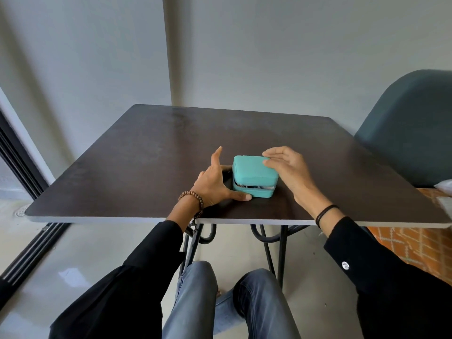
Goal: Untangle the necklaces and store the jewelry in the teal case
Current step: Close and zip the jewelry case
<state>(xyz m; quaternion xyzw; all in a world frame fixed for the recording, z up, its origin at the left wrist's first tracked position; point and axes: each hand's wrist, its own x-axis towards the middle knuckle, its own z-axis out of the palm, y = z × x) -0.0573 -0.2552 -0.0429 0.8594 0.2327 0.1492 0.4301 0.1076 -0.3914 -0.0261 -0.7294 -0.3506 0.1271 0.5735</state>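
Black sleeves point(151, 253) reach over the table point(122, 167). Mid-table, the left hand point(212, 182) grips the teal case point(254, 172), thumb at its front corner, index finger raised. The right hand point(291, 172) lays straight, close-set fingers point(269, 163) on the lid.

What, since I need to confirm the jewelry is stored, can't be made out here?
1. Inside the teal case, head view: it is almost shut, and only a thin front gap shows.
2. How the left hand holds the case: its own palm hides most fingers.
3. The white object at the right edge: cut off by the frame.
4. No necklaces show outside the case.
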